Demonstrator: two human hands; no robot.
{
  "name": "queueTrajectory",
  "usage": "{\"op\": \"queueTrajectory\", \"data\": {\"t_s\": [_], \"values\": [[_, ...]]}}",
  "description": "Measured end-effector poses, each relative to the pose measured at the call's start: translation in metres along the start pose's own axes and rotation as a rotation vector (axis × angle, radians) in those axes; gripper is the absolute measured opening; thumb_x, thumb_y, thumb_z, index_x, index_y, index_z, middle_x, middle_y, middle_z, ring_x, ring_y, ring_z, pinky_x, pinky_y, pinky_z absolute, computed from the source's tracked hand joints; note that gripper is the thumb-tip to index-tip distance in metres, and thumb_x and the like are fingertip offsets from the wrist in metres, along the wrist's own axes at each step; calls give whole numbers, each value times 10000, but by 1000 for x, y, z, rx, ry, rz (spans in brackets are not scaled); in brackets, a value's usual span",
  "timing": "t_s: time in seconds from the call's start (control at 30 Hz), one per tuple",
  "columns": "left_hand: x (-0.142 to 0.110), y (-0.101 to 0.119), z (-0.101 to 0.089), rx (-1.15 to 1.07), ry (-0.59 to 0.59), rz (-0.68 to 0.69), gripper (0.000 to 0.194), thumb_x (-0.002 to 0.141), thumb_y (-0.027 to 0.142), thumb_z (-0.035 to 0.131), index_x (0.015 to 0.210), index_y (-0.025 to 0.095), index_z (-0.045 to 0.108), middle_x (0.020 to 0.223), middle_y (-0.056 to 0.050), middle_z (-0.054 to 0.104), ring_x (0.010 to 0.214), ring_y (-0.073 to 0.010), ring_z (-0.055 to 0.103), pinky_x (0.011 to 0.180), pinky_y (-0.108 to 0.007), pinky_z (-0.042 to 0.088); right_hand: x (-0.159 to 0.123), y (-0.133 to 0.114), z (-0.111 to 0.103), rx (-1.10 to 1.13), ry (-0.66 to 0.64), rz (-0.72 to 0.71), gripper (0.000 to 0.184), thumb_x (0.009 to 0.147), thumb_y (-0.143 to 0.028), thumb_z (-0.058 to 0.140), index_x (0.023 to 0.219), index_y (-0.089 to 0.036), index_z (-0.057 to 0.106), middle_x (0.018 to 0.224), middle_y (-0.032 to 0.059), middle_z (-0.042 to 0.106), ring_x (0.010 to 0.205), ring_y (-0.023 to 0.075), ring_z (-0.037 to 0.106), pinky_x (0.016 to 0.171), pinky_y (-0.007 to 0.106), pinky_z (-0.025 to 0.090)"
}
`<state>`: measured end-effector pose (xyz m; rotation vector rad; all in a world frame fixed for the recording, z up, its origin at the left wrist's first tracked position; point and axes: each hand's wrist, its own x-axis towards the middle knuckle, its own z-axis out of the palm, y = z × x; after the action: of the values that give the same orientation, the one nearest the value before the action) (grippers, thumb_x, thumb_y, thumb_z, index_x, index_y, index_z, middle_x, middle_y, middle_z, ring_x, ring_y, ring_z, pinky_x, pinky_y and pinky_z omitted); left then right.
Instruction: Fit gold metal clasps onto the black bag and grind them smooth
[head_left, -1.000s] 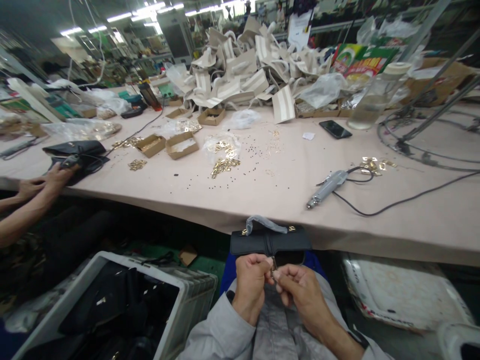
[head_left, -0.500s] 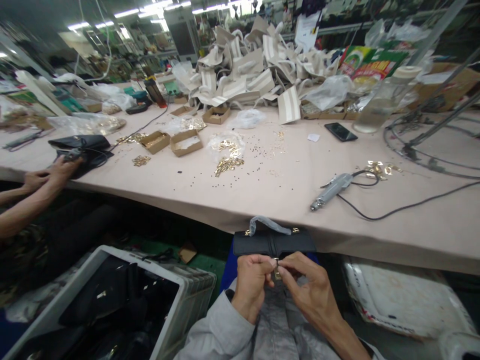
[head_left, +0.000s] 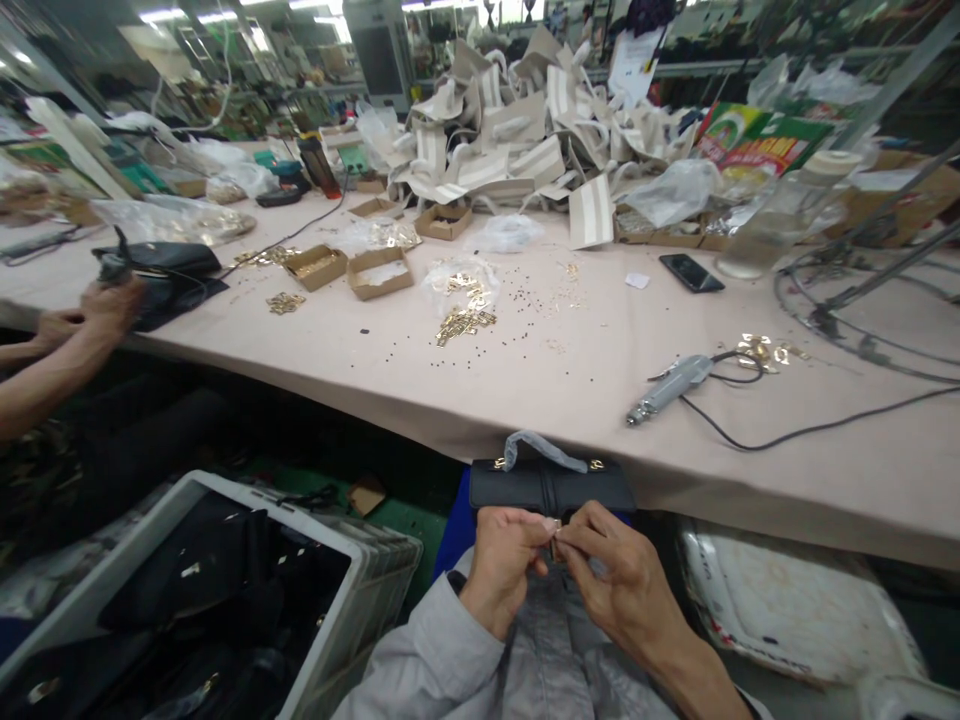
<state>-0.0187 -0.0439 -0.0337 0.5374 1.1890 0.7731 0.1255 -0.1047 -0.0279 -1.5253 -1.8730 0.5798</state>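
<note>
A black handbag (head_left: 510,486) lies in front of me against the table's front edge, its handle (head_left: 547,447) wrapped in clear plastic and fixed with gold fittings. My left hand (head_left: 504,560) is closed in a pinch at the bag's near side, on a small gold metal clasp (head_left: 556,550). My right hand (head_left: 619,565) pinches at the same spot, thumb and fingertips meeting the left ones. The fingers cover most of the clasp, and whatever else the right fingertips hold is too small to make out.
A grey electric screwdriver (head_left: 670,388) with a cable lies on the table (head_left: 525,390). Gold hardware (head_left: 466,322), small cartons (head_left: 380,274) and a phone (head_left: 691,272) are farther back. At lower left stands a crate (head_left: 375,575) of black bags. A co-worker's hands (head_left: 105,305) work at far left.
Both my hands stay at the clasp; the right fingers have curled in closer over it. The view has shifted slightly. At far left, the co-worker's hand and the tool in it have tilted up.
</note>
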Motion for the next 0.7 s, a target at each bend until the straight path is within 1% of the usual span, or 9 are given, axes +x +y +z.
{"op": "queueTrajectory", "data": {"t_s": [0.1, 0.2, 0.27, 0.33, 0.43, 0.57, 0.7], "values": [[1, -2, -2, -5, 4, 5, 235, 464, 282, 857, 484, 110, 698, 434, -21, 555, 375, -77, 412, 344, -213, 337, 1, 1, 0, 64, -27, 17, 210, 1032, -182, 524, 970, -214, 722, 863, 52, 602, 751, 182, 589, 681, 302, 442], [1, -1, -3, -29, 1, 6, 256, 461, 294, 873, 487, 113, 695, 430, -14, 544, 373, -77, 408, 347, -217, 341, 0, -2, 0, 167, 7, 75, 161, 1023, -200, 559, 944, -220, 698, 873, 60, 635, 791, 202, 621, 710, 314, 478], [0, 2, -4, -36, -11, 4, 258, 466, 299, 866, 476, 116, 684, 418, -5, 523, 367, -72, 395, 349, -217, 335, -1, -5, -1, 221, 30, 84, 130, 1022, -201, 575, 971, -223, 693, 894, 64, 646, 813, 208, 633, 727, 319, 498], [0, 5, -4, -28, -25, 0, 240, 475, 297, 834, 463, 118, 675, 416, -5, 517, 361, -68, 387, 347, -217, 321, -3, -7, -3, 236, 18, 32, 121, 1014, -184, 588, 1072, -225, 686, 942, 69, 639, 841, 213, 631, 740, 325, 512], [1, 8, -3, -2, -30, -2, 204, 472, 287, 771, 443, 120, 658, 422, -15, 523, 355, -68, 386, 341, -217, 295, -6, -3, -3, 183, -1, -105, 235, 997, -126, 583, 1200, -221, 653, 1035, 92, 604, 909, 226, 614, 766, 346, 524], [0, 13, 0, 28, -20, 0, 175, 455, 277, 707, 407, 144, 604, 413, 0, 482, 350, -66, 369, 332, -216, 251, -8, 7, 4, 73, 55, -246, 365, 997, -25, 557, 1296, -219, 637, 1064, 109, 577, 932, 221, 594, 759, 340, 531], [-2, 19, 2, 49, 8, -5, 175, 450, 290, 679, 398, 152, 584, 413, -2, 473, 354, -62, 341, 340, -222, 242, -8, 13, 11, 41, 106, -311, 462, 983, 31, 564, 1377, -208, 604, 1079, 127, 593, 958, 224, 599, 766, 337, 549]]}}
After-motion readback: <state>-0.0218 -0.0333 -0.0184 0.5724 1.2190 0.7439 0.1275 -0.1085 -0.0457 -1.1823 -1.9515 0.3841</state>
